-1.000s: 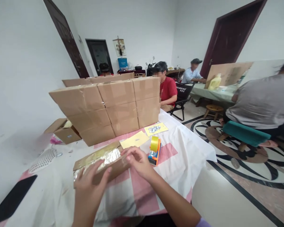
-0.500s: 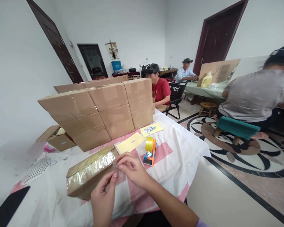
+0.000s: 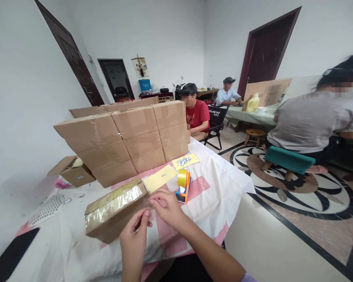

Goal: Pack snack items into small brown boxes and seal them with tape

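Both my hands are together over the table, just right of a long cardboard box [image 3: 114,213] with shiny tape along its top. My left hand [image 3: 136,231] is closed in a pinch, thumb against fingers. Close above it, my right hand [image 3: 166,205] pinches too, fingertips nearly meeting the left ones. Between them is a small piece of clear plastic film [image 3: 151,207]; whether it is tape or a bag I cannot tell. Beyond my right hand stands an orange and blue tape dispenser [image 3: 187,188] with a yellowish roll [image 3: 182,177].
Stacked cardboard boxes [image 3: 138,137] form a wall at the back. A yellow sheet [image 3: 160,177] and a yellow card with small pieces [image 3: 186,160] lie before it. An opened box [image 3: 79,174] is at left, a black flat object [image 3: 14,250] nearer. Several people sit beyond.
The view has shifted slightly. My hands stay close together by the box, still pinching, with the fingertips moved a little.
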Demonstrator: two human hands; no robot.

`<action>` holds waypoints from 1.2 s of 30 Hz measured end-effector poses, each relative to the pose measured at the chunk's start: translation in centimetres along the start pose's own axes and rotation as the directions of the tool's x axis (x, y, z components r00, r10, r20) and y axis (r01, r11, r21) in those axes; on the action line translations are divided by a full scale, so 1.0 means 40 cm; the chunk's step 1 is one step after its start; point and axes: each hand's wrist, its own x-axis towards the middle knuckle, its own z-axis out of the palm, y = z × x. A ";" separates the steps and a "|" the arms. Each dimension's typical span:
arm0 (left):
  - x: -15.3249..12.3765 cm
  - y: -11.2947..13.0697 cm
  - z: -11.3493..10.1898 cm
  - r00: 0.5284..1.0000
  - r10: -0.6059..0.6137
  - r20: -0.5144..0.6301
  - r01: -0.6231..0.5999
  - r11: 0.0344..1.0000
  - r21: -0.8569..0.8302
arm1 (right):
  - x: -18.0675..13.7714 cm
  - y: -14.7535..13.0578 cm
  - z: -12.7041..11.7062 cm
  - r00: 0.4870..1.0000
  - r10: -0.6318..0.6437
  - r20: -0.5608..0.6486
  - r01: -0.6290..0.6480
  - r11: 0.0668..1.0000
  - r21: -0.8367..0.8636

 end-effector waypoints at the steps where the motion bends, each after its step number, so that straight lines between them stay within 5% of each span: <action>1: -0.002 0.002 0.001 1.000 0.007 0.001 -0.007 1.000 -0.001 | -0.002 0.000 -0.001 1.000 -0.002 -0.005 0.001 1.000 -0.007; 36: -0.042 -0.025 -0.011 0.994 -0.034 0.108 0.027 0.997 0.068 | -0.040 -0.014 -0.028 0.995 0.015 -0.096 -0.026 0.994 -0.107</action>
